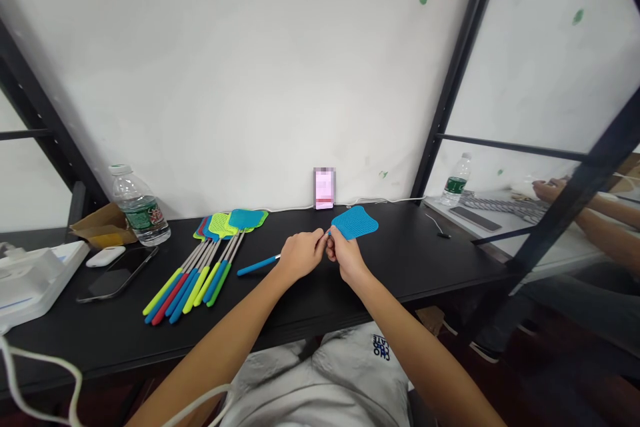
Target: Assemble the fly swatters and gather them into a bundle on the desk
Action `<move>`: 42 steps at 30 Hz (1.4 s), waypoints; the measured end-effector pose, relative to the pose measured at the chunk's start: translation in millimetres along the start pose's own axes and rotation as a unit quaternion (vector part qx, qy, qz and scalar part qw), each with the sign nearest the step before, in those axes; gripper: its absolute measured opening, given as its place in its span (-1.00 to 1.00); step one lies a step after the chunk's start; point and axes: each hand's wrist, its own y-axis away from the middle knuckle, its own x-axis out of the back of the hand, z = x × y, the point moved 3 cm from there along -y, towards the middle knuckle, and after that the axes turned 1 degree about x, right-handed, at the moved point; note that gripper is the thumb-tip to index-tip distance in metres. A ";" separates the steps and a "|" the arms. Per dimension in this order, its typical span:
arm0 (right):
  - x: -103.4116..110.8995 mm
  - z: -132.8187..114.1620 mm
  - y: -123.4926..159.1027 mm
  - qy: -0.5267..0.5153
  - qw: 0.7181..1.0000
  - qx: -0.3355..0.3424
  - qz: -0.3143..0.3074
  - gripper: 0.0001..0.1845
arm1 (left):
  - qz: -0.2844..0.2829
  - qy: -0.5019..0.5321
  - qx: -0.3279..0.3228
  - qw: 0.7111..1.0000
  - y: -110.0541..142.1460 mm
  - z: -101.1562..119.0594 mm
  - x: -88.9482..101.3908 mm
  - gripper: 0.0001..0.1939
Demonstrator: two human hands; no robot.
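Observation:
Both hands grip one blue fly swatter [355, 221] above the black desk. My left hand [302, 253] is wrapped round its metal rod, and the blue handle [259, 265] sticks out to the left. Close beside it, my right hand [345, 255] pinches the swatter at the base of its mesh head, which points to the right. The fingers hide most of the rod between them. To the left lies a fanned pile of fly swatters [193, 287] with yellow, blue, red and green handles, their mesh heads toward the wall.
Left on the desk [390, 280] are a water bottle [145, 213], a dark phone [119, 273], a white case [105, 256] and a white power strip [37, 273]. A lit phone [325, 188] leans on the wall. Beyond the right frame post, another person's arms [600, 203] show.

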 end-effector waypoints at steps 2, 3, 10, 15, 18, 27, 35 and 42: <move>-0.4 -1.3 0.3 -0.002 1.000 0.004 0.004 -0.64 | -0.001 -0.001 0.008 1.000 0.1 0.4 1.2 -0.63; -0.7 -2.0 0.3 -0.005 1.000 0.007 0.006 -0.64 | -0.001 0.000 0.011 1.000 0.2 0.7 2.0 -0.62; -1.8 -6.0 0.4 -0.037 0.998 0.043 0.015 -0.63 | -0.003 -0.001 0.017 1.000 -0.5 3.1 3.4 -0.59; -1.7 -8.0 2.2 -0.066 0.995 0.065 0.044 -0.60 | 0.008 -0.003 -0.006 1.000 -1.6 2.8 1.3 -0.55; -2.7 -9.4 3.6 -0.073 0.994 0.070 0.043 -0.59 | 0.013 -0.006 -0.015 1.000 -2.2 2.4 1.6 -0.54; -0.3 -16.9 4.5 -0.074 0.992 0.096 0.037 -0.59 | 0.014 -0.017 -0.026 0.999 -2.6 1.0 2.2 -0.51; 3.3 -14.1 1.1 -0.067 0.993 0.077 0.067 -0.54 | 0.014 -0.030 -0.018 0.999 1.0 -3.5 -4.9 -0.53; 1.4 -8.8 1.1 -0.059 0.992 0.081 0.072 -0.56 | 0.032 -0.015 -0.009 0.999 1.3 -2.9 -6.9 -0.58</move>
